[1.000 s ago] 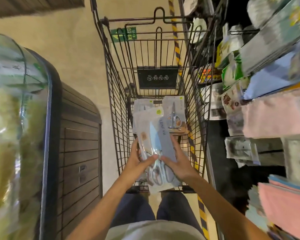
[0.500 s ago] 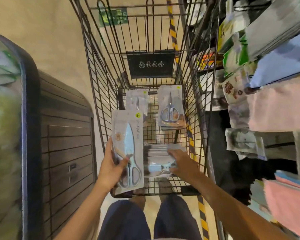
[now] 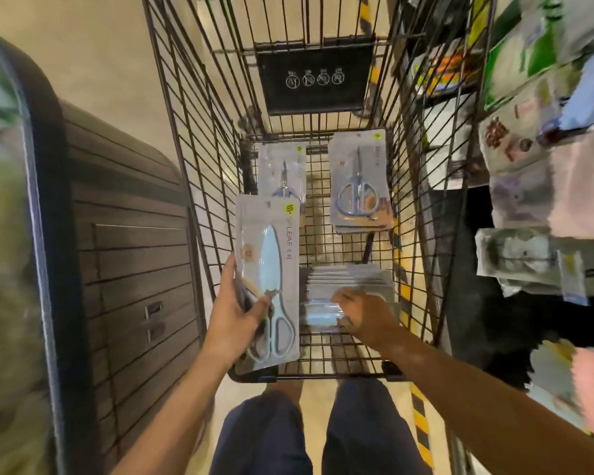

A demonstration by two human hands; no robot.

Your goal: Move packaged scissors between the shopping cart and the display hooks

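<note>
Two hands are working inside the shopping cart [image 3: 199, 138]. The left hand [image 3: 232, 318] is gripping a packaged scissors [image 3: 270, 279] with light blue blade cover, thumb lying across the front near the handles, fingers wrapped behind the card; the pack is being held upright over the near-left part of the cart. The right hand [image 3: 366, 315] is reaching down onto a stack of scissor packs [image 3: 343, 282] lying flat at the near-right of the cart floor; its fingers are curling over the top pack, but blur is hiding whether they are actually clamping it, so cannot tell. A second pack with small blue-handled scissors [image 3: 283, 173] is lying at the far-left of the cart floor, partly behind the held pack. A small pile of grey-handled scissors packs [image 3: 359, 181] is sitting at the far-right of the floor, apart from the near stack. A black sign panel [image 3: 316, 80] with four white icons is hanging on the cart's far wall. A dark slatted cabinet [image 3: 131, 262] is standing left of the cart. Packaged goods on shelving [image 3: 535, 166] are showing to the right, blurred. The person's dark trousers [image 3: 309, 437] are showing below the cart's near edge, over a beige floor [image 3: 96, 63].
</note>
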